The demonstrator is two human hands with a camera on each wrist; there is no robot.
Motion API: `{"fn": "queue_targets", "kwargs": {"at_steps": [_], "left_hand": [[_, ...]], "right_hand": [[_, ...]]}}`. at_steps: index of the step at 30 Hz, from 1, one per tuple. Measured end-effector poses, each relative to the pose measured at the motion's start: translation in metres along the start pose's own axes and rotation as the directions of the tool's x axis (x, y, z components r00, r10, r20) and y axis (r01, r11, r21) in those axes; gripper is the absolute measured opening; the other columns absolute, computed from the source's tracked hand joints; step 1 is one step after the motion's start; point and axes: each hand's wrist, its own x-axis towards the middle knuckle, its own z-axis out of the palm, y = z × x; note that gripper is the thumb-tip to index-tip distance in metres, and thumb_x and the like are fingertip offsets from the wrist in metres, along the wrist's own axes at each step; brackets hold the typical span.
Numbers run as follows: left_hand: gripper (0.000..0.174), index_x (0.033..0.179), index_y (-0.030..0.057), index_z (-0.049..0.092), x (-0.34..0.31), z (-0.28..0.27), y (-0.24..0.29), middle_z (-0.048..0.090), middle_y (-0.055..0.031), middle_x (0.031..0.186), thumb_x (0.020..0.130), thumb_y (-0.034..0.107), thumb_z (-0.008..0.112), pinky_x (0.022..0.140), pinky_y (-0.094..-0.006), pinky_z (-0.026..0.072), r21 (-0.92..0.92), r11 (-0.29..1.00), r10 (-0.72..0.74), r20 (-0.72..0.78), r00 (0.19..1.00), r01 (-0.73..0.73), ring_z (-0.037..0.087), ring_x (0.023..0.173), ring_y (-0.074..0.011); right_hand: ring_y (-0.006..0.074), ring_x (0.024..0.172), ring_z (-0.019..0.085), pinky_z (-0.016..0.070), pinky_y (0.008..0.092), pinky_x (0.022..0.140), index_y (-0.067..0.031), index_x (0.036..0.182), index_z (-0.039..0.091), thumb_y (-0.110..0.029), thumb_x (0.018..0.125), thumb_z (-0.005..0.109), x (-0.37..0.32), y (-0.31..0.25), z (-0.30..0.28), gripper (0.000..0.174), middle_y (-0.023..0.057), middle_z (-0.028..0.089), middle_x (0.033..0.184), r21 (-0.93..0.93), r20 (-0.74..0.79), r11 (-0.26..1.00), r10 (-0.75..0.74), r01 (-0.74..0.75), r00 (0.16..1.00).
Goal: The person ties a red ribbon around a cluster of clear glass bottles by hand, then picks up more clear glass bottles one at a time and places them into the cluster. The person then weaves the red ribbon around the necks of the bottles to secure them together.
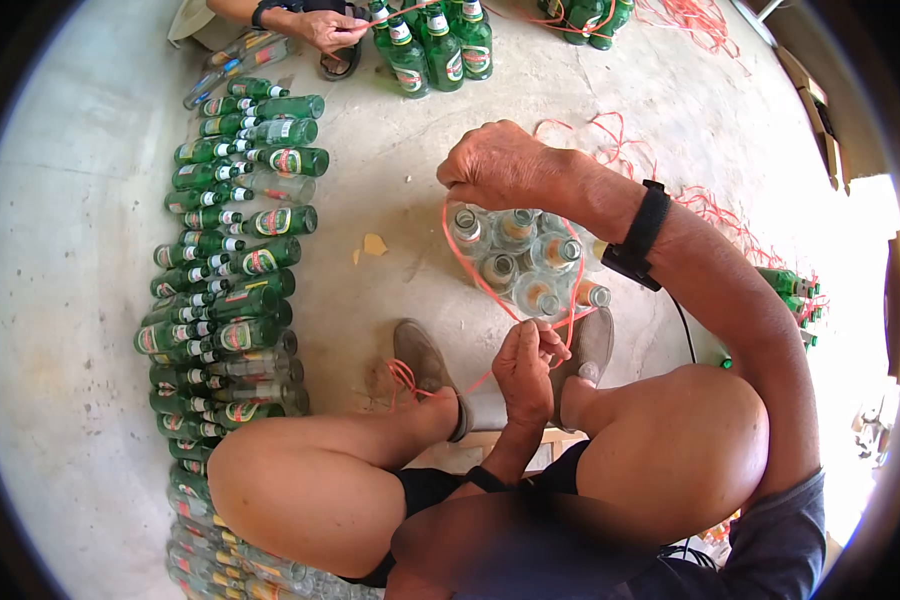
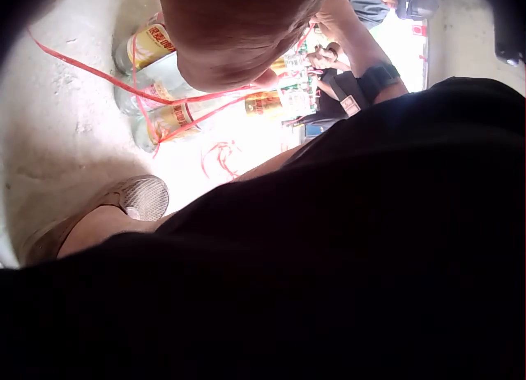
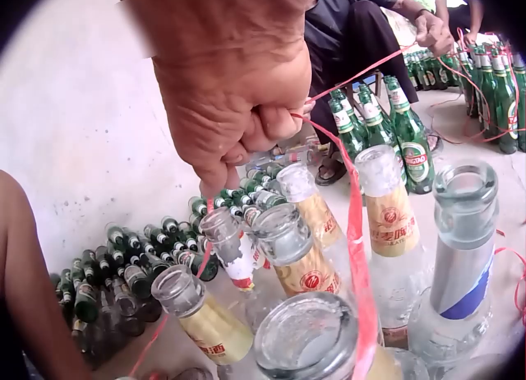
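A cluster of clear glass bottles [image 1: 500,268] stands upright on the floor between the person's feet, with pink plastic twine [image 1: 482,284] looped around it. At the far side, above the bottle necks, the right hand [image 1: 500,165] grips the twine in curled fingers. In the right wrist view, a strand of twine [image 3: 355,224] runs from that fist down past the bottle mouths. The left hand [image 1: 525,365] pinches the twine at the near side, close to the shoes. Gold labels show on the bottles [image 2: 168,117] in the left wrist view, where the left hand hides part of them.
Rows of green bottles [image 1: 260,255] lie stacked on the left. Ahead, another person's hand [image 1: 330,32] is beside upright green bottles [image 1: 440,55]. Loose twine [image 1: 705,205] lies on the floor at right. A shoe [image 1: 422,355] stands near the cluster.
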Motion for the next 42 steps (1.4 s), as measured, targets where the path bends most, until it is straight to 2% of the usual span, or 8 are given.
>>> {"fn": "queue_targets", "kwargs": {"at_steps": [11, 12, 16, 23, 27, 33, 39, 42], "left_hand": [[0.027, 0.099, 0.0027, 0.063, 0.004, -0.001, -0.002, 0.066, -0.0072, 0.087, 0.113, 0.023, 0.053, 0.07, -0.0358, 0.0525, -0.003, 1.0, -0.023, -0.005, 1.0, 0.023, 0.062, 0.072, -0.0177], [0.027, 0.1, 0.0014, 0.064, 0.004, -0.001, -0.003, 0.067, -0.0075, 0.087, 0.113, 0.021, 0.052, 0.069, -0.0344, 0.0534, -0.011, 1.0, -0.022, -0.013, 1.0, 0.022, 0.063, 0.071, -0.0175], [0.026, 0.1, 0.0002, 0.065, 0.007, -0.003, -0.005, 0.067, -0.0075, 0.088, 0.113, 0.018, 0.051, 0.068, -0.0335, 0.0544, -0.014, 1.0, -0.012, -0.015, 1.0, 0.012, 0.064, 0.069, -0.0173], [0.026, 0.101, 0.001, 0.065, 0.009, -0.003, -0.003, 0.067, -0.0071, 0.086, 0.113, 0.019, 0.052, 0.068, -0.0348, 0.0562, 0.038, 0.998, -0.039, -0.041, 0.998, 0.04, 0.065, 0.069, -0.0181], [0.027, 0.1, 0.0016, 0.064, 0.01, -0.003, -0.004, 0.067, -0.007, 0.085, 0.113, 0.021, 0.051, 0.068, -0.0357, 0.0575, 0.061, 0.997, -0.052, -0.038, 0.998, 0.054, 0.065, 0.069, -0.018], [0.028, 0.099, 0.0033, 0.061, 0.013, -0.006, -0.006, 0.065, -0.0071, 0.084, 0.113, 0.026, 0.053, 0.073, -0.0413, 0.0601, 0.097, 0.993, -0.068, -0.042, 0.997, 0.072, 0.064, 0.069, -0.018], [0.028, 0.098, 0.0036, 0.06, 0.013, -0.003, -0.002, 0.064, -0.0072, 0.082, 0.113, 0.027, 0.054, 0.078, -0.0471, 0.0629, 0.104, 0.991, -0.081, -0.03, 0.996, 0.083, 0.064, 0.068, -0.0186], [0.029, 0.098, 0.0037, 0.06, 0.013, -0.004, -0.002, 0.064, -0.007, 0.082, 0.113, 0.028, 0.053, 0.077, -0.0477, 0.0637, 0.109, 0.99, -0.087, -0.035, 0.996, 0.09, 0.064, 0.067, -0.0187]], "right_hand": [[0.0299, 0.072, 0.07, 0.0548, 0.0444, 0.068, -0.0058, 0.077, 0.074, -0.031, 0.084, 0.079, 0.011, 0.049, -0.016, 0.027, 0.012, 0.07, 0.07, 0.286, 0.149, 0.913, 0.257, -0.291, 0.955], [0.0179, 0.06, 0.061, 0.0495, 0.039, 0.06, -0.0001, 0.076, 0.073, -0.022, 0.085, 0.078, 0.011, 0.052, -0.015, 0.025, 0.0094, 0.063, 0.062, 0.316, 0.141, 0.904, 0.256, -0.288, 0.956], [0.014, 0.058, 0.053, 0.0454, 0.038, 0.056, 0.0016, 0.075, 0.071, -0.024, 0.085, 0.08, 0.003, 0.068, -0.007, 0.029, 0.0063, 0.058, 0.059, 0.396, 0.151, 0.861, 0.282, -0.32, 0.947], [0.0205, 0.062, 0.062, 0.0507, 0.0394, 0.06, -0.0015, 0.081, 0.078, -0.033, 0.086, 0.075, -0.027, 0.098, -0.001, 0.032, 0.0088, 0.067, 0.065, 0.387, 0.227, 0.817, 0.365, -0.427, 0.903], [0.0137, 0.06, 0.056, 0.0474, 0.0358, 0.059, 0.0033, 0.08, 0.073, -0.025, 0.092, 0.07, -0.049, 0.085, -0.021, 0.03, 0.0033, 0.057, 0.061, 0.407, 0.39, 0.642, 0.52, -0.649, 0.759], [0.0142, 0.055, 0.055, 0.0436, 0.0345, 0.05, -0.0024, 0.087, 0.078, -0.028, 0.091, 0.068, -0.08, 0.09, -0.01, 0.028, 0.0029, 0.059, 0.061, 0.375, 0.23, 0.704, 0.559, -0.603, 0.797], [0.0107, 0.062, 0.052, 0.043, 0.0331, 0.058, -0.0009, 0.086, 0.075, -0.023, 0.095, 0.066, -0.115, 0.061, -0.029, 0.026, 0.0012, 0.058, 0.065, 0.454, 0.339, 0.517, 0.654, -0.726, 0.677], [0.0096, 0.06, 0.051, 0.0419, 0.032, 0.055, -0.003, 0.086, 0.076, -0.022, 0.096, 0.063, -0.139, 0.068, -0.012, 0.026, 0.0004, 0.057, 0.064, 0.486, 0.252, 0.571, 0.634, -0.662, 0.731]]}}
